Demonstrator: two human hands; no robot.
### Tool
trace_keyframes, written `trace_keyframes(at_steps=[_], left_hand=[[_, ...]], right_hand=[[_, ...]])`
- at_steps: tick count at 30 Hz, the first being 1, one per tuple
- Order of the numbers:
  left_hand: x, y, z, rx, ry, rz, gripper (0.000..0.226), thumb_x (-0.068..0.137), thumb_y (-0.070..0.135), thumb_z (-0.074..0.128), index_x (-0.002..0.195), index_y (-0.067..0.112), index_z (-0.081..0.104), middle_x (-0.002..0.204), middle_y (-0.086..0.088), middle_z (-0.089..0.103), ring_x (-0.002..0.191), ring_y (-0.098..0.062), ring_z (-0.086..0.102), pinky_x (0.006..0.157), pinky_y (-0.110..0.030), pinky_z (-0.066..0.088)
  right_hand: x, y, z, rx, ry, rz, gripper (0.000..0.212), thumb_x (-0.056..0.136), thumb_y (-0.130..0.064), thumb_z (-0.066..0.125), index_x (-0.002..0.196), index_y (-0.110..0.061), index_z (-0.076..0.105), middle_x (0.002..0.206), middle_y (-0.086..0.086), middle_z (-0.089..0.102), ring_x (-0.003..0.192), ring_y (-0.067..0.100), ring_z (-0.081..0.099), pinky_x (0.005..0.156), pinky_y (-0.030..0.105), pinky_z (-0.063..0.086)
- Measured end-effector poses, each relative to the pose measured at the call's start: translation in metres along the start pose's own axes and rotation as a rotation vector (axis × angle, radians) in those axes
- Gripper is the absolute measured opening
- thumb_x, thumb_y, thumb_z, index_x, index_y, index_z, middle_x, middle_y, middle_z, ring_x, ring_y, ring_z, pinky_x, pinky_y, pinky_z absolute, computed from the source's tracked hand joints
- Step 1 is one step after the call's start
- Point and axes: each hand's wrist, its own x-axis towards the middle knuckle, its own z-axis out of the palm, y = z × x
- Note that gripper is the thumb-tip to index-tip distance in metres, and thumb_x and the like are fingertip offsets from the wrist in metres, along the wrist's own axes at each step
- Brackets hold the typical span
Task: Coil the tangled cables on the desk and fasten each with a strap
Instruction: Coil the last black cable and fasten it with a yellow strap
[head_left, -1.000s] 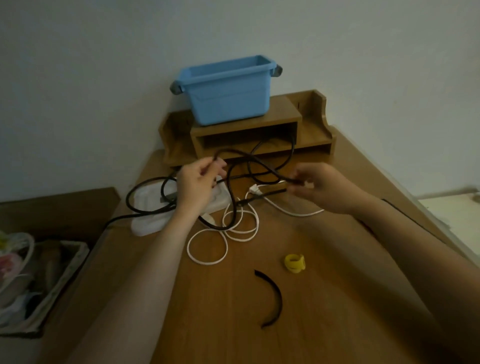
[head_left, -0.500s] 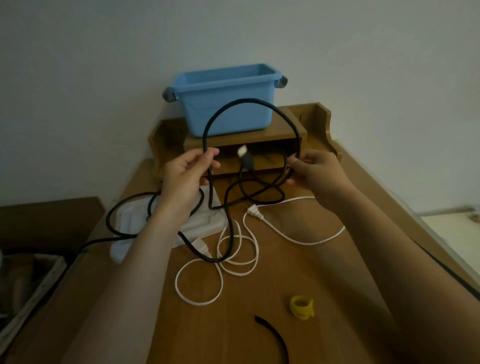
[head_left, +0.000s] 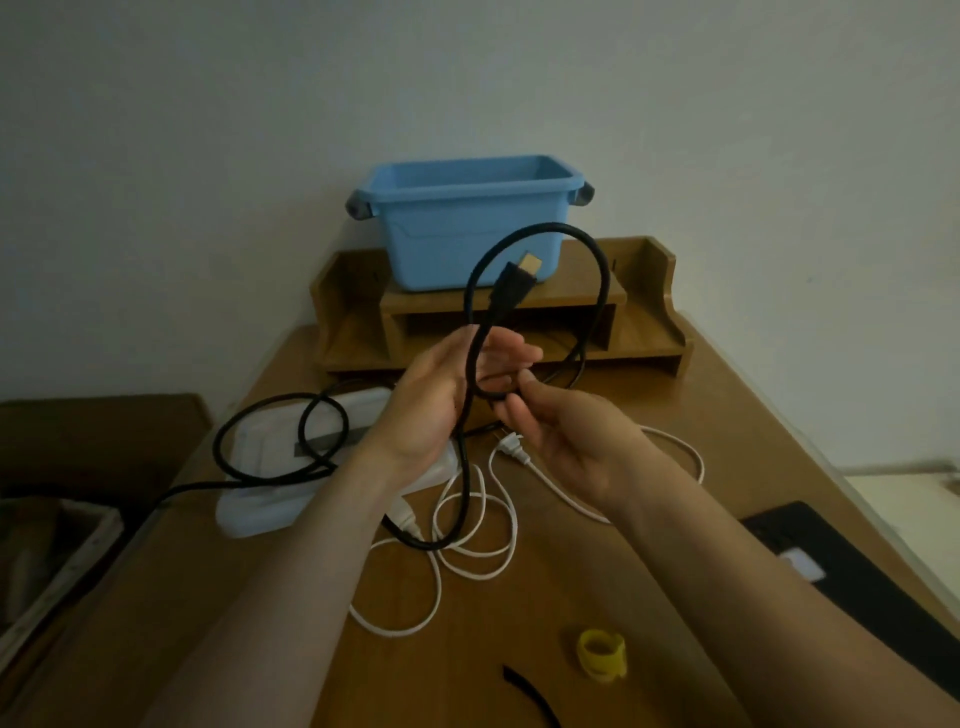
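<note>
The right hand (head_left: 566, 447) pinches the black HDMI cable (head_left: 605, 291) between thumb and forefinger at the foot of a raised loop, with the plug (head_left: 511, 288) pointing to 1 o'clock. The cable crosses the left hand (head_left: 431, 400) at the palm; I cannot tell whether that thumb clamps it. The rest trails toward 8 o'clock across the desk (head_left: 727, 395). It looks stiff, springy and light, so it is best held where the turns cross. The yellow strap (head_left: 600, 660) lies at 5 o'clock.

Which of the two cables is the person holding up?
The black cable: the left hand and right hand hold its loop in the air, while the white cable lies loose on the desk.
</note>
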Motion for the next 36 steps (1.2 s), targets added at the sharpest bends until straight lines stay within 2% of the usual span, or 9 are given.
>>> trace_keyframes(at_steps=[7,10,12,15,18,21,27,31,36], left_hand=[[-0.002,-0.003,0.008,-0.112,-0.09,0.01,0.035,0.106,0.03,0.036,0.119,0.009,0.06,0.114,-0.011,0.071,0.125,-0.03,0.061,0.107,-0.04,0.049],[0.001,0.001,0.006,-0.088,0.065,0.013,0.028,0.104,0.033,0.045,0.096,0.012,0.062,0.082,0.0,0.067,0.109,-0.028,0.069,0.099,-0.04,0.052],[0.002,0.006,0.0,-0.055,0.144,-0.004,0.026,0.102,0.031,0.047,0.091,0.014,0.063,0.069,0.003,0.059,0.09,-0.022,0.071,0.09,-0.034,0.053],[0.001,0.01,-0.009,0.127,0.142,-0.034,0.028,0.106,0.027,0.048,0.092,0.014,0.069,0.063,0.001,0.056,0.068,-0.019,0.066,0.079,-0.033,0.052],[-0.001,0.015,-0.009,0.306,0.079,-0.047,0.028,0.105,0.026,0.051,0.099,0.01,0.074,0.057,-0.002,0.055,0.056,-0.018,0.058,0.068,-0.028,0.053],[-0.003,0.021,-0.001,0.442,-0.027,-0.062,0.026,0.104,0.026,0.054,0.104,0.012,0.076,0.055,0.002,0.055,0.052,-0.012,0.053,0.056,-0.024,0.049],[-0.006,0.027,0.004,0.518,-0.094,0.015,0.033,0.103,0.024,0.054,0.086,0.002,0.072,0.063,0.001,0.065,0.061,-0.013,0.063,0.061,-0.025,0.051],[-0.007,0.021,-0.002,0.422,0.025,-0.047,0.031,0.105,0.025,0.052,0.095,0.007,0.075,0.076,-0.005,0.075,0.071,-0.021,0.073,0.067,-0.03,0.059],[-0.002,0.015,-0.01,0.402,0.251,-0.042,0.031,0.106,0.031,0.05,0.093,0.013,0.072,0.078,-0.002,0.075,0.073,-0.019,0.074,0.061,-0.026,0.056]], right_hand=[[-0.007,0.002,0.004,0.189,-0.054,0.072,0.019,0.1,-0.009,0.058,0.109,0.0,0.072,0.102,0.021,0.074,0.081,0.022,0.075,0.067,0.024,0.063],[-0.006,-0.003,-0.002,-0.243,-0.033,-0.053,0.025,0.1,-0.021,0.06,0.119,-0.007,0.069,0.107,0.013,0.074,0.088,0.02,0.074,0.073,0.029,0.062],[-0.005,-0.013,-0.007,-0.606,0.138,-0.269,0.032,0.098,-0.028,0.065,0.126,-0.012,0.062,0.11,0.008,0.074,0.093,0.019,0.073,0.078,0.032,0.06],[-0.01,-0.032,-0.013,-0.828,0.303,-0.608,0.053,0.091,-0.025,0.075,0.136,-0.022,0.049,0.115,-0.005,0.06,0.1,0.01,0.064,0.072,0.017,0.054],[-0.018,-0.051,-0.016,-1.201,0.209,-0.892,0.061,0.087,-0.022,0.079,0.14,-0.025,0.048,0.126,-0.01,0.057,0.112,0.004,0.055,0.079,0.011,0.049],[-0.028,-0.06,-0.018,-1.574,-0.002,-0.906,0.06,0.088,-0.028,0.077,0.142,-0.023,0.051,0.124,-0.008,0.066,0.116,0.005,0.06,0.098,0.028,0.052],[-0.03,-0.053,-0.015,-1.381,-0.292,-0.579,0.024,0.1,-0.027,0.061,0.109,-0.005,0.066,0.073,0.001,0.064,0.059,0.011,0.062,0.06,0.024,0.056],[-0.026,-0.058,-0.027,-1.133,-0.337,-0.372,0.037,0.1,-0.037,0.054,0.09,-0.003,0.062,0.055,-0.002,0.043,0.05,0.012,0.043,0.059,0.029,0.051],[-0.017,-0.065,-0.038,-0.844,-0.452,-0.249,0.034,0.095,-0.043,0.05,0.079,-0.013,0.054,0.055,-0.002,0.04,0.052,0.013,0.043,0.069,0.031,0.051]])
